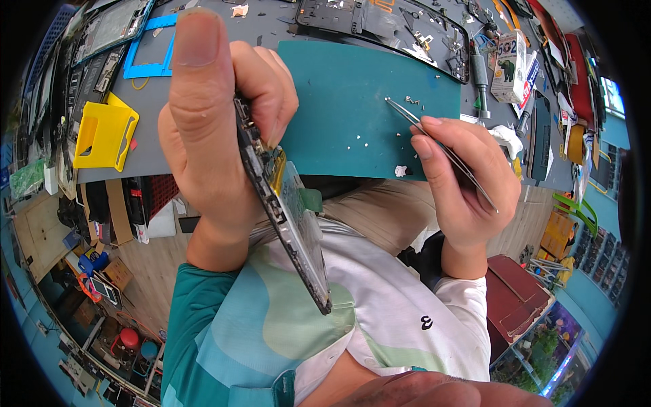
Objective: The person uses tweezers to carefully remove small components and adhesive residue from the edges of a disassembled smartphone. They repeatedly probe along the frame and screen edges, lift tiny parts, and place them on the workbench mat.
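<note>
Gripped between thumb and fingers of my left hand (210, 129) is an opened phone (285, 217), raised on edge above the table's near side. Its dark frame faces me edge-on, and part of its inner side shows at the right, with a yellow piece near the top. My right hand (468, 169) pinches metal tweezers (434, 139), whose tips point up and left over the green mat (339, 102). Close to the tips lie several tiny screws (415, 103). Small white scraps (401, 171) are scattered on the mat.
Beyond the mat lies a black phone frame (386, 30) with loose parts. Left are a yellow plastic stand (106, 136), a blue frame (146, 47) and stacked phone parts (81, 81). At right stand a screwdriver (481, 78), a small box (508, 66) and crumpled tissue (507, 139).
</note>
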Action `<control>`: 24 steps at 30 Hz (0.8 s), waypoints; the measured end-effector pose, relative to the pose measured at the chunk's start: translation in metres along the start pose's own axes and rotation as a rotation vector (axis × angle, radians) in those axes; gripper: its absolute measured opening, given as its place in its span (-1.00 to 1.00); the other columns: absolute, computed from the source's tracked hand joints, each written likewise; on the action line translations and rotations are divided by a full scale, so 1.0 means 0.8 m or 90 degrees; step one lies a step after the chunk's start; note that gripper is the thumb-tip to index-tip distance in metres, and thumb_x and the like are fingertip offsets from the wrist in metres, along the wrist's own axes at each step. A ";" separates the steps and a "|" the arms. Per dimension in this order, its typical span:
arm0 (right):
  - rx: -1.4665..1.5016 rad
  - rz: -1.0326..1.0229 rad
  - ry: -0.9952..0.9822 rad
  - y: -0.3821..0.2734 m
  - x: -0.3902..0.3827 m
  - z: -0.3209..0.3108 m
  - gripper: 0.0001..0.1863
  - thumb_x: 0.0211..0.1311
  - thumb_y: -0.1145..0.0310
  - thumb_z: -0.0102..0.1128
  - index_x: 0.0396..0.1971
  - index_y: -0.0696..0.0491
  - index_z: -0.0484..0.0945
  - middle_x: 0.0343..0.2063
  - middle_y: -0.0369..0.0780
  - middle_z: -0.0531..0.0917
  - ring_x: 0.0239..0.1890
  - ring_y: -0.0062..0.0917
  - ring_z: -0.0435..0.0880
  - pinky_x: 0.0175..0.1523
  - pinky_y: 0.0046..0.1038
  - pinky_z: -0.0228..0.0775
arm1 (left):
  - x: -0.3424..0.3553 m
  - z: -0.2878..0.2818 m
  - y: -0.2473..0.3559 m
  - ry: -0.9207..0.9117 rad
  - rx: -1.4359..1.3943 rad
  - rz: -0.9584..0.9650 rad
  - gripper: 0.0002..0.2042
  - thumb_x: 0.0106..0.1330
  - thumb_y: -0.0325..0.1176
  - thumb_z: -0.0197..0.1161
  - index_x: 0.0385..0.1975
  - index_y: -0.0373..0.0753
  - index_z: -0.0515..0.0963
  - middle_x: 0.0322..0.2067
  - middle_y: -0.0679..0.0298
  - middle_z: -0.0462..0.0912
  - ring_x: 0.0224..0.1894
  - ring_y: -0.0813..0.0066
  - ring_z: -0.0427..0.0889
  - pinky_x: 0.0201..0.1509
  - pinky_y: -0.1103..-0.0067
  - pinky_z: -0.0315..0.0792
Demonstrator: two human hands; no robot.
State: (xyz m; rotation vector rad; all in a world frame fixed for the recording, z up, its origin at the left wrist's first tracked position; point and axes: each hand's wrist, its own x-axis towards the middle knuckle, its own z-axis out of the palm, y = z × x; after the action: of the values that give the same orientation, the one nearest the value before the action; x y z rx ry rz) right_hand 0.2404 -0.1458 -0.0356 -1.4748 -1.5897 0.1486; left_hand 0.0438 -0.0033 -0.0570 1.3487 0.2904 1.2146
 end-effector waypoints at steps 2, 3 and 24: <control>-0.005 -0.012 0.004 0.002 0.002 0.001 -0.77 0.19 0.73 0.44 -0.14 0.34 0.72 -0.27 0.00 0.80 -0.25 -0.36 0.80 -0.13 -0.49 0.60 | 0.004 -0.001 -0.004 0.000 0.000 0.011 -0.48 0.73 -0.11 -0.17 -0.55 -0.28 0.33 -0.61 0.30 0.32 -0.54 0.52 0.31 -0.46 0.55 0.09; -0.008 -0.010 0.004 0.001 0.001 0.001 -0.77 0.18 0.74 0.44 -0.14 0.34 0.72 -0.27 0.00 0.80 -0.25 -0.36 0.80 -0.13 -0.49 0.60 | 0.003 -0.001 -0.004 0.001 -0.001 0.011 -0.48 0.73 -0.11 -0.17 -0.55 -0.28 0.33 -0.61 0.30 0.32 -0.54 0.52 0.31 -0.46 0.55 0.09; -0.011 -0.081 0.007 0.010 0.002 0.002 -0.71 0.07 0.74 0.51 -0.17 0.31 0.72 -0.31 -0.04 0.80 -0.33 -0.37 0.79 -0.25 -0.47 0.64 | 0.002 0.015 -0.001 0.077 0.033 -0.025 -0.35 0.75 0.07 -0.43 -0.65 -0.14 0.24 -0.69 0.35 0.27 -0.57 0.54 0.18 -0.34 0.51 0.13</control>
State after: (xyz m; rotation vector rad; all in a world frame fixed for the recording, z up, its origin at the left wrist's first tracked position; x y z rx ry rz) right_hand 0.2455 -0.1419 -0.0409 -1.3811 -1.6747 0.0542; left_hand 0.0538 -0.0086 -0.0539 1.3099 0.4342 1.2660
